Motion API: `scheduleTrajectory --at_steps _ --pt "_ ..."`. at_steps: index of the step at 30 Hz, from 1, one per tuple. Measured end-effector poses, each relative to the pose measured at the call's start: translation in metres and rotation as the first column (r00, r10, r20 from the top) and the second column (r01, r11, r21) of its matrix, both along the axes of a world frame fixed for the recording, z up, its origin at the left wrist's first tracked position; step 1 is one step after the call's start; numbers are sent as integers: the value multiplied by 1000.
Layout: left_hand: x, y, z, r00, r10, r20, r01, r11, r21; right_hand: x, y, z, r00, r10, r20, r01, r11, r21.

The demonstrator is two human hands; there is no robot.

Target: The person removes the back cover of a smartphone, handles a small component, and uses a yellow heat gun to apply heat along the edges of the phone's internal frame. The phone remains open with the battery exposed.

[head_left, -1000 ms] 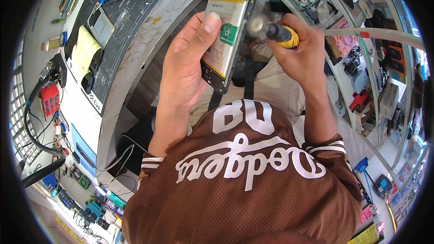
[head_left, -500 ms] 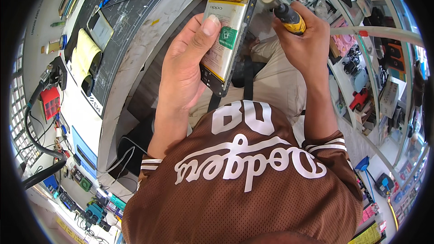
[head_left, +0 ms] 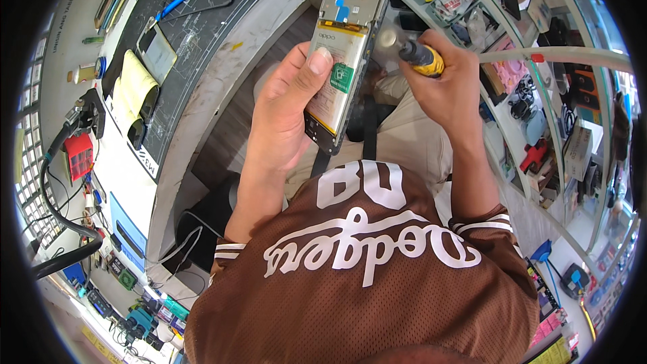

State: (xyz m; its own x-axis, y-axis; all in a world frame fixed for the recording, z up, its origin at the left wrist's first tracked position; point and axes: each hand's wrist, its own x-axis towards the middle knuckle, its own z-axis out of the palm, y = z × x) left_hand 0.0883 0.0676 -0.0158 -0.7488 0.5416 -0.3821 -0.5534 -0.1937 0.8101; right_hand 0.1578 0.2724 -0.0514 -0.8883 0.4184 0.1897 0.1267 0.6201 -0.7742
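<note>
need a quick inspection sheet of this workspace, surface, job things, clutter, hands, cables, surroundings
Surface: white bench on the left, with a dark, marked mat on it.
Job's things: opened phone, battery exposed; yellow-and-black tool, its round head blurred.
Clutter: yellow sheet and blue pen-like item at the mat; red box farther left.
Left hand: grips the phone, thumb over the battery.
Right hand: closed around the tool beside the phone; contact between the two can't be told.
Cables: pale cable looping by the bench edge.
Surroundings: shelves on the right, packed with small goods.
</note>
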Motion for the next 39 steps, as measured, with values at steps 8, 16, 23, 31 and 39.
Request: scheduleTrajectory --at_steps 8,16,23,31,39 --pt "-2 -12 -17 995 -85 54 76 984 158 -7 6 5 999 -48 18 47 998 29" --pt "5 -6 -10 999 -43 33 40 995 96 -10 10 9 993 -108 53 108 994 15" --pt "7 -7 -13 999 -23 46 18 993 114 -7 9 9 994 -80 71 76 996 56" --pt "1 -15 -18 996 -82 46 73 981 180 2 -1 8 999 -12 33 10 998 55" --pt "2 -15 -16 995 -77 60 65 981 181 11 -7 6 999 41 27 -42 999 14"
